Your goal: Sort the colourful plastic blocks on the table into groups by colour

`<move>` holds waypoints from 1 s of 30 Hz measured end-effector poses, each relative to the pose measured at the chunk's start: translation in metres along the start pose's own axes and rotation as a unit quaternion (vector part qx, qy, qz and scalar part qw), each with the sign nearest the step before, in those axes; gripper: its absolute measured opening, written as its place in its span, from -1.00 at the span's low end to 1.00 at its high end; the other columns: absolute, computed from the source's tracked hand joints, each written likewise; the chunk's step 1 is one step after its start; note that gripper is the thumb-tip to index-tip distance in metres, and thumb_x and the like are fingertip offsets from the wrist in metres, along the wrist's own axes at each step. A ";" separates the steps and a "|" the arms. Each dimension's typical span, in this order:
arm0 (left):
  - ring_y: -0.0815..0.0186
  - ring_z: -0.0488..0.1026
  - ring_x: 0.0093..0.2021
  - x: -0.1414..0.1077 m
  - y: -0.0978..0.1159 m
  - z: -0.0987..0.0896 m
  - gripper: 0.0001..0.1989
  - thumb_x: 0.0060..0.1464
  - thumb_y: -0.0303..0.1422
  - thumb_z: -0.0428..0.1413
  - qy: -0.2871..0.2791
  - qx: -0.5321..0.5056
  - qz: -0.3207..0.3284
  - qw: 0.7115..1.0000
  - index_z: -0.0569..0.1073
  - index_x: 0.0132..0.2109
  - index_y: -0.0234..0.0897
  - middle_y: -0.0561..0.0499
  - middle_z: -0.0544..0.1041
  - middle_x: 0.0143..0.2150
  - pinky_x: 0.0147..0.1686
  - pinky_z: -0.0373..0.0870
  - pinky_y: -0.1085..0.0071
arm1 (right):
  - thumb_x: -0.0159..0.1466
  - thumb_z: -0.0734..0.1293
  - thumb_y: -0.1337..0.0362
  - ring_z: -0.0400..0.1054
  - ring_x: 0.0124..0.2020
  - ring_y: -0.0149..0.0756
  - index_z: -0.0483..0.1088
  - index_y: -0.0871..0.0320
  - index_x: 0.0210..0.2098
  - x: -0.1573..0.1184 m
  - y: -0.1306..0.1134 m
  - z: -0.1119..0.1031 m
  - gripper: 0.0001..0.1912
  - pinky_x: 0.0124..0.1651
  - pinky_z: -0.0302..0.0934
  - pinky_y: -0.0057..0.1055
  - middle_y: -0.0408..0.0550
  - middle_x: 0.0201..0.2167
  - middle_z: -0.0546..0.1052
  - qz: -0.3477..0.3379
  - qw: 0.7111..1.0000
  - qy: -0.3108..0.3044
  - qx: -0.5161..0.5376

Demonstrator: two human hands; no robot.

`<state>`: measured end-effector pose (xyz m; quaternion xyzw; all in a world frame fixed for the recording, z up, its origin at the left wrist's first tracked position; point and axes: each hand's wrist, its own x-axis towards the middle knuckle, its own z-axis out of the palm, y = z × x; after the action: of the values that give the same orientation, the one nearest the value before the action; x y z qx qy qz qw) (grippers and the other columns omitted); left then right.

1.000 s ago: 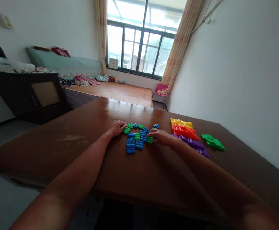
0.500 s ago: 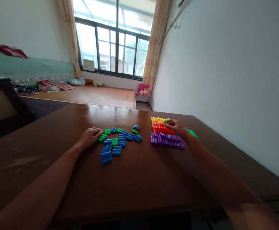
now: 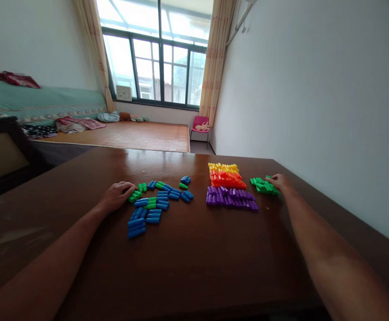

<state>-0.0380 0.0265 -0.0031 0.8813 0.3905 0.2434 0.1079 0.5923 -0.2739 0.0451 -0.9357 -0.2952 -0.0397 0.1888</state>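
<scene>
On the tabletop (image 3: 187, 258), head view: left hand (image 3: 118, 195), fingers curled, at green tube-like pieces (image 3: 135, 196) beside blue pieces (image 3: 137, 228). Right hand (image 3: 277, 182) at green pile (image 3: 264, 187), far right. Can't tell if either grips. Yellow pieces (image 3: 223, 167), orange pieces (image 3: 228, 179), purple pieces (image 3: 231, 199) in between.

Plush toy (image 3: 202, 127) on pink chair (image 3: 200, 119), clock (image 3: 124, 92) by window (image 3: 161, 67)

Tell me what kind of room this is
Most likely a bedroom in a home: there's a broad, low bed-like platform with cloths on it, patterned curtains at a large window, and a pink chair holding what looks like a soft toy.
</scene>
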 end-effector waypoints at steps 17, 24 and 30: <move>0.21 0.44 -0.11 -0.009 0.021 -0.002 -0.59 0.17 -0.10 -0.10 0.020 -0.011 -0.029 0.999 0.59 -0.27 -0.18 -0.04 0.59 -0.19 0.00 0.33 0.33 | 0.28 0.17 0.14 0.44 -0.23 -0.17 0.52 0.17 -0.20 -0.068 -0.135 0.020 -0.66 -0.14 0.25 -0.30 0.08 -0.24 0.59 -0.300 0.951 0.029 0.067; 0.19 0.44 -0.09 -0.012 0.021 -0.003 -0.56 0.25 -0.16 -0.15 -0.001 -0.013 -0.027 1.000 0.60 -0.23 -0.20 -0.08 0.58 -0.15 0.03 0.30 0.27 | 0.24 0.27 0.28 0.42 -0.24 -0.28 0.51 0.11 -0.17 -0.190 -0.302 0.052 -0.78 -0.13 0.28 -0.33 -0.03 -0.24 0.57 -0.565 0.803 -0.122 0.147; 0.19 0.44 -0.09 -0.014 0.021 -0.003 -0.62 0.22 -0.16 -0.07 0.015 -0.031 -0.021 0.999 0.60 -0.27 -0.19 -0.07 0.59 -0.18 0.02 0.31 0.31 | 0.10 0.46 0.15 0.41 -0.18 -0.17 0.52 0.11 -0.13 -0.234 -0.368 0.065 -0.66 -0.10 0.27 -0.30 0.01 -0.19 0.56 -0.635 0.740 -0.221 0.030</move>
<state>-0.0343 0.0016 0.0025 0.8652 0.4032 0.2662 0.1345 0.1887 -0.0975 0.0631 -0.5078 -0.8554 0.0660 0.0773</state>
